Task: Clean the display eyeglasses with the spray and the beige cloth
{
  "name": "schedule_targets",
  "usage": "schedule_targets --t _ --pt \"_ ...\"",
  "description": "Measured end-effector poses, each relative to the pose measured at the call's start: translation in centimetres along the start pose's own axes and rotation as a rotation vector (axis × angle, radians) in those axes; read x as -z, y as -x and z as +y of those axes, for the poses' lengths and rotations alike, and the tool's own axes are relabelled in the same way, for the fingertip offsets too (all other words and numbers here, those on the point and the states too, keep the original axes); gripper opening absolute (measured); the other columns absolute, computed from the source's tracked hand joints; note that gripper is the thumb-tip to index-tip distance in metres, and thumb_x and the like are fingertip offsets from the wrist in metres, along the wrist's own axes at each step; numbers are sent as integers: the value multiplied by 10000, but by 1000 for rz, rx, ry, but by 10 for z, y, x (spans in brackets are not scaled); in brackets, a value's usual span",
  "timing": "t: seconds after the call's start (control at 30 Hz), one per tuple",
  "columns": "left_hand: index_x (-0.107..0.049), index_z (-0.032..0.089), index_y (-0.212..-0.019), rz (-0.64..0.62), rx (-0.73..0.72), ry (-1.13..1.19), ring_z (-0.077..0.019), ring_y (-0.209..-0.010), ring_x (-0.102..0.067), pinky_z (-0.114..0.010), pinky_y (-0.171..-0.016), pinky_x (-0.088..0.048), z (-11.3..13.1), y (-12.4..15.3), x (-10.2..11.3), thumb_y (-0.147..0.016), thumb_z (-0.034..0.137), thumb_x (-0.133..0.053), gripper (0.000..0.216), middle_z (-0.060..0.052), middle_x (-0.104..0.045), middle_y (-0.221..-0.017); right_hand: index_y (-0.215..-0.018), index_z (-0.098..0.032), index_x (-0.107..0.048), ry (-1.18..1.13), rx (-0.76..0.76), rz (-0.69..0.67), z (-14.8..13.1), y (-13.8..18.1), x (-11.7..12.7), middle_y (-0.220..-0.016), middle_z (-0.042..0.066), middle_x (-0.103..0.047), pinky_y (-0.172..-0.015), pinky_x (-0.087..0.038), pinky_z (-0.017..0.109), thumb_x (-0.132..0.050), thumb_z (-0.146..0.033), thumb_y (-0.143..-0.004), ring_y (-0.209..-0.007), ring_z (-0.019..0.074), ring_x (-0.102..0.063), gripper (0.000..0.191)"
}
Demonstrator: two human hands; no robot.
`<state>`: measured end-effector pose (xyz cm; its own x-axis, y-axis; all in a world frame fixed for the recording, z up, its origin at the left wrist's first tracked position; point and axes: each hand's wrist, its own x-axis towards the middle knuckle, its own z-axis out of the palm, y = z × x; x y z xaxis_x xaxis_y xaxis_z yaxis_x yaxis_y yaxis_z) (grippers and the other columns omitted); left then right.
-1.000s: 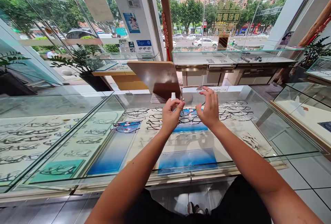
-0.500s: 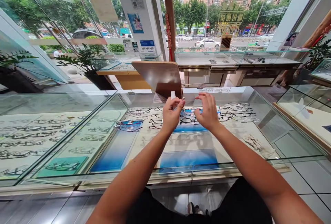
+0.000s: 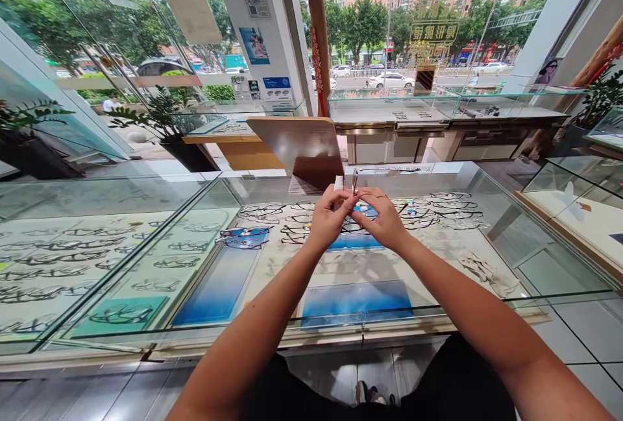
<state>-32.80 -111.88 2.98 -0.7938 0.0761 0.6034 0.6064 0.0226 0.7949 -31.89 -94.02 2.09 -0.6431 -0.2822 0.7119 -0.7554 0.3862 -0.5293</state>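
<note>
Both my hands are raised together over a glass display counter [image 3: 487,259]. My left hand [image 3: 329,216] is closed in a pinch on a thin pair of glasses [image 3: 355,181], whose frame rises just above my fingers. My right hand [image 3: 384,217] is closed too, its fingertips meeting the left hand's at the same glasses. A small white object [image 3: 339,181] stands on the glass just behind my left hand. Rows of eyeglass frames [image 3: 438,210] lie under the glass below my hands.
A brown tilted board or mirror [image 3: 299,148] stands at the counter's far edge. Another glass case of frames [image 3: 73,252] runs to the left, more cases [image 3: 394,106] stand behind. Potted plants [image 3: 160,116] sit by the window. Tiled floor lies to the right.
My hands were apart with the glasses stretched between them; they have come together, and the right hand has moved left to meet the left hand.
</note>
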Motion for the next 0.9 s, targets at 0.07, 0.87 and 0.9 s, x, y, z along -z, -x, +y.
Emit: schedule_targets --t 0.07,0.87,0.9 --pt "-789 229 -844 -8 6 -13 -205 -872 -589 -341 -839 -483 -1 0 1 -904 724 -824 500 -49 -644 -959 -1294 -281 -776 -44 -24 13 2 0 -1 -1360 117 -806 -1156 -563 550 -711 -460 -1048 -1304 322 -711 311" --pt "-433 321 -1555 -171 331 403 -218 -1053 -758 -323 -825 -626 -10 -8 8 -913 629 -874 838 -104 -725 -1356 -1075 -262 -899 -254 -274 321 3 -7 6 -1197 85 -881 -1071 -557 460 -731 -568 -1015 -1162 300 -773 354" --pt "-392 347 -1578 -181 372 433 -206 -1019 -750 -305 -782 -625 -8 -7 8 -901 629 -887 885 -74 -736 -1285 -1063 -262 -899 -257 -270 317 2 -7 7 -1189 84 -882 -1063 -555 456 -728 -566 -1018 -1148 296 -772 351"
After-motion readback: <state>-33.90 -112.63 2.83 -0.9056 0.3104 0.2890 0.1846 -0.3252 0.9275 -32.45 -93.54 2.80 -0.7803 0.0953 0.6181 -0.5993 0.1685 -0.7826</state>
